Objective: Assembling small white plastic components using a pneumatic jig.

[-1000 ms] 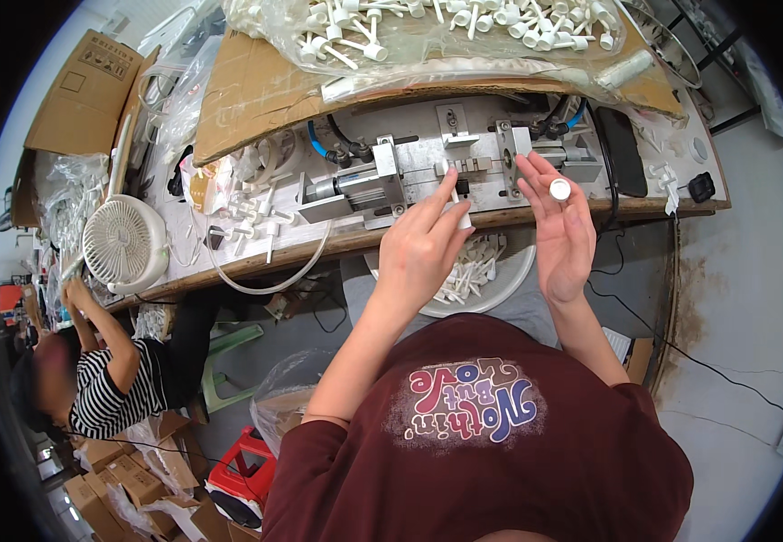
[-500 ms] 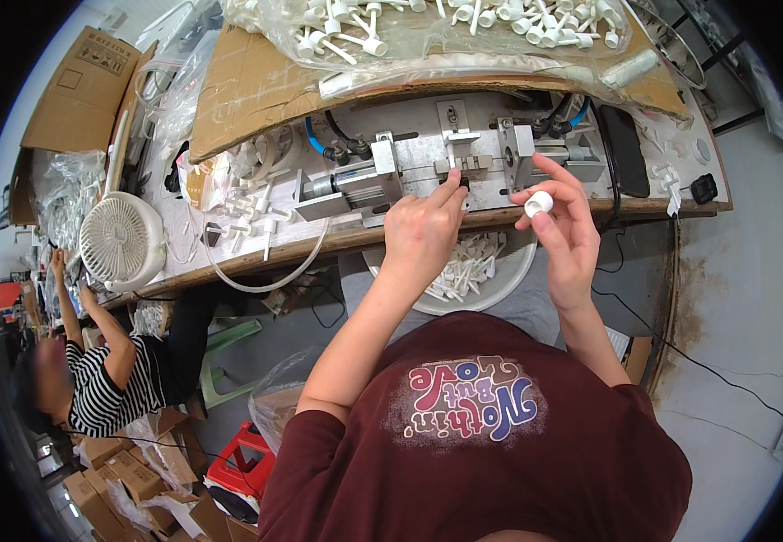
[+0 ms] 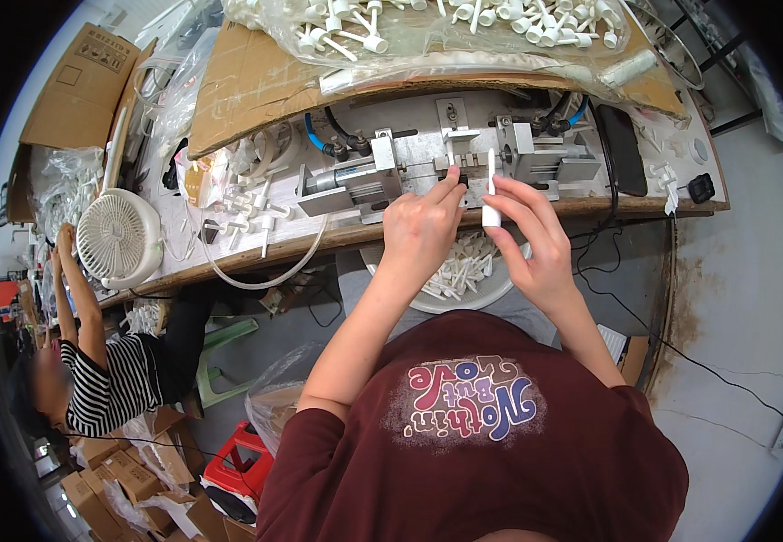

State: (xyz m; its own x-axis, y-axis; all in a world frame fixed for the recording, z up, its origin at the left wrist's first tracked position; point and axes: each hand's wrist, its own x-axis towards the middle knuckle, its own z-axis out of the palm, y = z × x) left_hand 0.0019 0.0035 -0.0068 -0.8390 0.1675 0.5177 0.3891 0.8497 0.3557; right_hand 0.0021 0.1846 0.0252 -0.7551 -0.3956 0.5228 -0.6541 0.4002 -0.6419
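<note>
My right hand [image 3: 536, 237] pinches a small white plastic scoop [image 3: 492, 214] with a round cup end and a thin stem. The scoop stands upright in the view, cup towards me, its stem passing over the right part of the metal clamping fixture [image 3: 516, 149]. My left hand [image 3: 420, 226] has its index finger stretched out, the tip at the small metal block [image 3: 469, 162] in the middle of the fixture. Its thumb is hidden, and nothing shows between its fingers. Below my hands, a white bowl [image 3: 428, 303] holds many similar white pieces.
A cardboard sheet [image 3: 256, 95] with a plastic bag of white pieces lies above the fixture. More loose pieces [image 3: 256, 217] lie left, near a white fan [image 3: 119, 237]. A black phone [image 3: 624, 152] lies right. A person in a striped shirt [image 3: 116, 384] works at far left.
My right hand has moved left and turned the scoop from cup-end-on to side-on, bringing its stem over the fixture. My left hand has barely moved.
</note>
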